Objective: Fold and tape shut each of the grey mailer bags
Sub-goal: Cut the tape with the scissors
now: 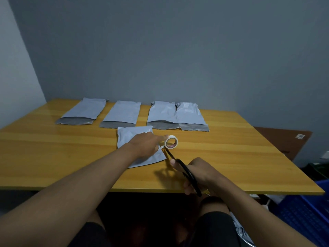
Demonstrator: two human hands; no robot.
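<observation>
Blue plastic crate (302, 211) beside wooden table (53, 157), brown board (281, 139) behind

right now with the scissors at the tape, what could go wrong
1. The scissors blades point toward the left hand holding the tape roll; a misjudged snip could nick a finger.
2. The blade tips sit close to the folded mailer bag edge, so the cut might catch the bag.
3. The right hand works at the table edge; dropped scissors could fall onto the lap.

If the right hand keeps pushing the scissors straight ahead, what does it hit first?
Probably the strip of tape between the tape roll and the folded mailer bag; the scissors in the right hand point at it.
</observation>
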